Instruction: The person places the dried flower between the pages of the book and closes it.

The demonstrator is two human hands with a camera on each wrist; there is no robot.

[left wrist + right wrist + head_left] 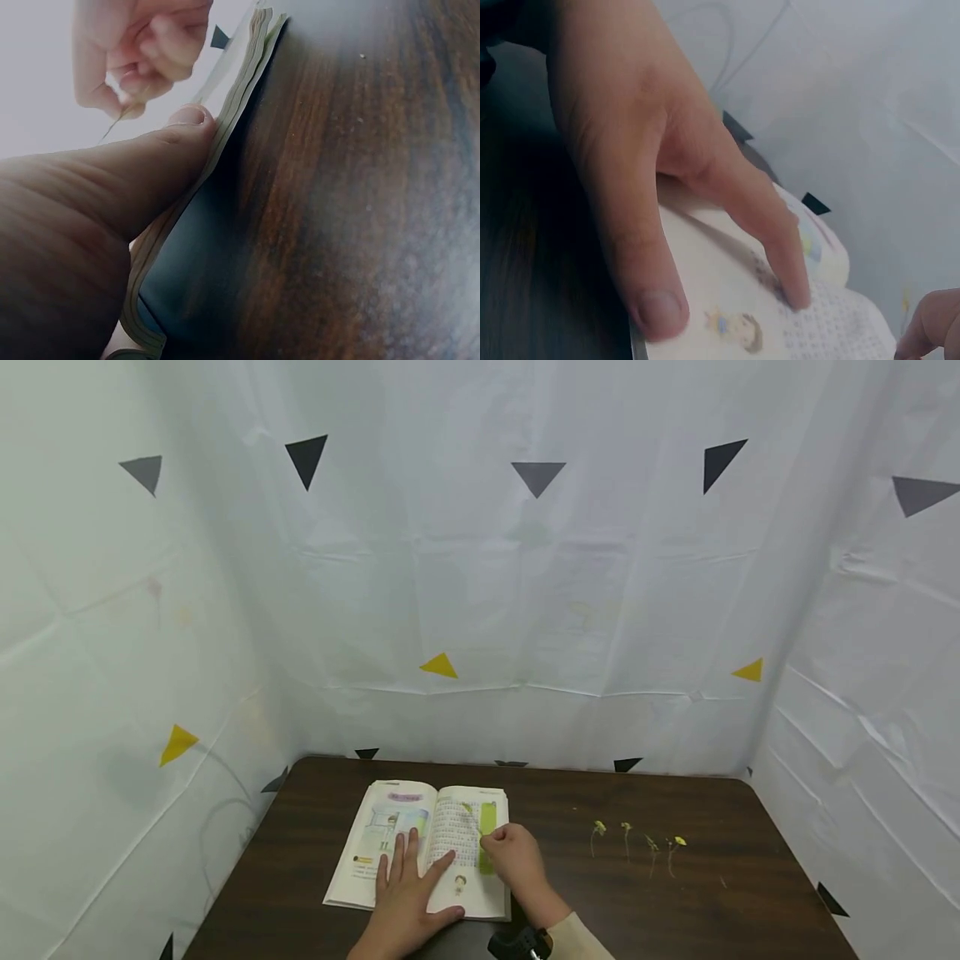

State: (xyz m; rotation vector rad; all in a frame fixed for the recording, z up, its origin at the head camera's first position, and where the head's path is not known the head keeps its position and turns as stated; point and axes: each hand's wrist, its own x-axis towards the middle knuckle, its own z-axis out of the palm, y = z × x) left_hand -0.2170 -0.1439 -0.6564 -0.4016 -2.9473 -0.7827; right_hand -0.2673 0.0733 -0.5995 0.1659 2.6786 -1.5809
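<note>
An open book (483, 902) with printed text and small drawings lies on the table. My left hand (408, 897) rests on it with fingers spread across both pages. In the left wrist view, the left thumb (187, 120) presses on the page edge. Over the right-hand page, my right hand (517, 860) pinches the thin stem of a small yellow flower (468, 808) between thumb and fingertips. That stem (116, 124) also shows below the right fingers (142, 82) in the left wrist view. The flower head lies over the printed text in the head view.
Several small yellow flowers (627, 828) with thin stems lie in a row on the dark wooden table (735, 893), right of the book. White curtains (480, 593) with black, grey and yellow triangles enclose the table behind and at both sides.
</note>
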